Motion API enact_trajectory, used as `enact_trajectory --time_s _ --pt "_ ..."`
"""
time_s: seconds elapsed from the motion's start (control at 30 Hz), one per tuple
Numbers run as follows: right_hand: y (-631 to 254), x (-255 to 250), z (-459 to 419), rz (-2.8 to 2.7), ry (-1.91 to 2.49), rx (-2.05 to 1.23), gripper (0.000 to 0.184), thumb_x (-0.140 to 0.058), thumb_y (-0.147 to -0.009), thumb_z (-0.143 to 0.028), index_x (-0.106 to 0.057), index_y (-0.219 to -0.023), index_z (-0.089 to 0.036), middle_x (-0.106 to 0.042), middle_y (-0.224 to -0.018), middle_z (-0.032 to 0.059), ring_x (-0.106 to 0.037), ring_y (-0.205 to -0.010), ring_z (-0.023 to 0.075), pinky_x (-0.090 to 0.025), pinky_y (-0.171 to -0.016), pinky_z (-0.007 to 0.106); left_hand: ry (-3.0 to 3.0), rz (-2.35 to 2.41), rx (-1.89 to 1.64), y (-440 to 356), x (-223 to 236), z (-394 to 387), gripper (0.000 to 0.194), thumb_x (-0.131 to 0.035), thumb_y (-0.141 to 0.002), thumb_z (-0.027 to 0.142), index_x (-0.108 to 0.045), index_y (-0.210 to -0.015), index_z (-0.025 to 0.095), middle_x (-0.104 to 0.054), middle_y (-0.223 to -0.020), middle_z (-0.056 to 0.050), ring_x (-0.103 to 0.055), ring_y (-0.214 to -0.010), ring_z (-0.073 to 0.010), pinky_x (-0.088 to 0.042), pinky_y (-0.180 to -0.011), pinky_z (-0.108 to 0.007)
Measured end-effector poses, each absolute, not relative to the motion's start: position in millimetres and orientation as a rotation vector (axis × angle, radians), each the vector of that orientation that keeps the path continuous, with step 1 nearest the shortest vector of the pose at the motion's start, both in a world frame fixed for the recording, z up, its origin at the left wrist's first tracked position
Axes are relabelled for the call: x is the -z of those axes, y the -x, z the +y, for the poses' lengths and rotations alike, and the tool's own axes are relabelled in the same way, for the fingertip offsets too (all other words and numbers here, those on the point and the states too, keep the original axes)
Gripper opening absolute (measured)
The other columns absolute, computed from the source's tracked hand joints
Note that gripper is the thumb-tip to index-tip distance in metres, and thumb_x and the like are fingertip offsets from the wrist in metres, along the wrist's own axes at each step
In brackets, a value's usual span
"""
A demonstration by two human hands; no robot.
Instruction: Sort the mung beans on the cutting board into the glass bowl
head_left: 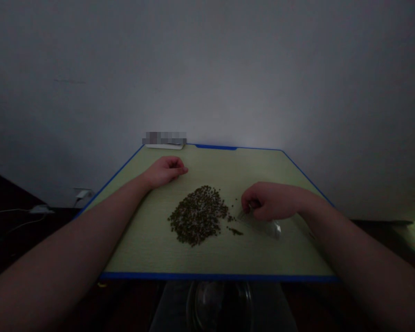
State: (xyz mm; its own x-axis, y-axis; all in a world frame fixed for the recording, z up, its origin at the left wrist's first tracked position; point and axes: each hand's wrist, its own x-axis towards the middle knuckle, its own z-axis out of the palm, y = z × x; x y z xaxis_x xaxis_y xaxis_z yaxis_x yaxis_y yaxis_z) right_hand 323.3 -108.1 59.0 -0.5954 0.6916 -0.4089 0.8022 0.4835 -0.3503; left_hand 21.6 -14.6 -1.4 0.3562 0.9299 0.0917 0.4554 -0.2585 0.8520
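A heap of small dark green beans, mixed with paler bits, [197, 216] lies spread on the table. A smaller cluster [235, 231] and a few loose pieces sit to its right. My left hand [168, 170] rests on the table beyond the heap, its fingers curled in towards the thumb, with nothing visible in it. Right of the heap, my right hand [268, 200] is closed over the edge of a clear plastic bag [275, 229]. Part of the bag is hidden under that hand, and its contents are hard to make out.
The pale table [214, 263] has a blue rim and stands against a grey wall [228, 69]. A white flat object [164, 146], partly blurred out, sits at the far left corner. Below the near edge is a round, shiny container [221, 304]. Cables and a plug [83, 194] are at left.
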Motion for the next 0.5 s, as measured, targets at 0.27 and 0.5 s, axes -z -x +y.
enact_trajectory --time_s 0.27,0.5 --pt "-320.3 -58.2 -110.6 2.552 -1.246 0.8 0.026 -0.05 -0.061 -0.014 -0.065 -0.082 -0.016 -0.056 -0.063 -0.0014 -0.047 -0.054 0.0105 -0.032 -0.047 0.022 -1.865 1.213 -0.801 -21.3 1.0 -14.8 0.024 -0.063 -0.071 0.037 -0.052 -0.065 0.017 -0.046 -0.048 0.006 -0.038 -0.042 -0.0064 -0.028 -0.045 -0.021" --pt "-323.2 -56.2 -108.2 2.526 -1.313 0.764 0.027 -0.049 -0.062 -0.014 -0.065 -0.083 -0.016 -0.058 -0.064 -0.0005 -0.05 -0.055 0.0116 -0.032 -0.047 0.022 -1.848 1.204 -0.791 -20.8 2.1 -14.5 0.024 -0.063 -0.071 0.038 -0.053 -0.068 0.017 -0.046 -0.048 0.006 -0.038 -0.042 -0.0066 -0.027 -0.043 -0.021"
